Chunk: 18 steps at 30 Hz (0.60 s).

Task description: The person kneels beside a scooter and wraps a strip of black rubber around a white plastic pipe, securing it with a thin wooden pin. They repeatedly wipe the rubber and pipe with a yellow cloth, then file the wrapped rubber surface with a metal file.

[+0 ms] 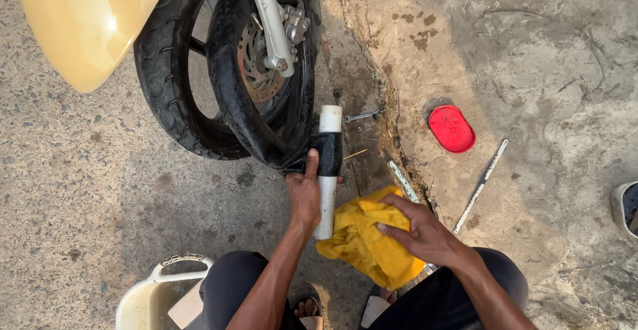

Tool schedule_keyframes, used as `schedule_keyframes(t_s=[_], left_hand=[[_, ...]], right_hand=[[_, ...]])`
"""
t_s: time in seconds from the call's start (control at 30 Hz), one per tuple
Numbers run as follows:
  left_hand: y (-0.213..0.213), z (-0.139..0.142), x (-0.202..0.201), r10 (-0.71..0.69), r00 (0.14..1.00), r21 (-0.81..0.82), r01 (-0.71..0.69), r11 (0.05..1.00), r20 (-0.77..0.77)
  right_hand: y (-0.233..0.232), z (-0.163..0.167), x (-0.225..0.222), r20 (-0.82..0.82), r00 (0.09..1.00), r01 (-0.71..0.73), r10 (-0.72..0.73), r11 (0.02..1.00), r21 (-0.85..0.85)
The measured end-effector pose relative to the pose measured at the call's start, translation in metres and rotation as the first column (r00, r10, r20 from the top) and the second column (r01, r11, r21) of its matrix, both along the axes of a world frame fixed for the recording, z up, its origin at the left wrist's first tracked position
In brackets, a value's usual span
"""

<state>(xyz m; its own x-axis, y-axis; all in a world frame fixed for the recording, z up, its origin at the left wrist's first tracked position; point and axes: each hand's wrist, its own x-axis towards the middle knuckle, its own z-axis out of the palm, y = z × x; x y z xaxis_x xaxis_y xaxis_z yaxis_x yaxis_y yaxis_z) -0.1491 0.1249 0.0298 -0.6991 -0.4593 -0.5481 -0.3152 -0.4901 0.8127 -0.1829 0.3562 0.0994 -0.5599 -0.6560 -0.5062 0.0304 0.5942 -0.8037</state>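
Left hand (pixel 304 194) is gripping a white pipe (pixel 327 190) standing upright on the concrete, thumb pressing a loop of black inner tube (pixel 266 114) against it where the rubber is wrapping around the pipe. The tube is hanging out of the tyre (pixel 163 84) of a wheel on the left, right under a pale yellow fender (pixel 86 17). Right hand (pixel 422 230) is lying spread on a yellow rag (pixel 365 243) just beside the pipe's foot, fingers pressing down, not clenching. Further right a red oval lid (pixel 451 128) is sitting flat on the ground (can't make out any label on it), with a long metal file (pixel 481 185) lying near it. A small wrench (pixel 362 115) is lying beside the pipe's top, and a white tub (pixel 149 293) is sitting bottom left.
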Motion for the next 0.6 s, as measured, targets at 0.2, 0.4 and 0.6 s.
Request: schedule_keyframes(t_s=[0.2,0.4,0.6], left_hand=[[0.031,-0.034,0.016,-0.182,0.938,-0.317,0.084,0.945,-0.296],[0.019,-0.058,0.014,0.078,0.985,0.076,-0.067,0.995,-0.153],[-0.002,-0.057,-0.004,0.064,0.991,-0.045,-0.059,0.997,0.12]], right_hand=[[-0.102,-0.017,-0.007,-0.644,0.582,0.298,-0.496,0.867,-0.399],[-0.111,-0.03,0.01,-0.748,0.585,0.089,-0.314,0.941,-0.325],[-0.102,-0.01,0.017,-0.495,0.842,0.104,-0.213,0.965,-0.24]])
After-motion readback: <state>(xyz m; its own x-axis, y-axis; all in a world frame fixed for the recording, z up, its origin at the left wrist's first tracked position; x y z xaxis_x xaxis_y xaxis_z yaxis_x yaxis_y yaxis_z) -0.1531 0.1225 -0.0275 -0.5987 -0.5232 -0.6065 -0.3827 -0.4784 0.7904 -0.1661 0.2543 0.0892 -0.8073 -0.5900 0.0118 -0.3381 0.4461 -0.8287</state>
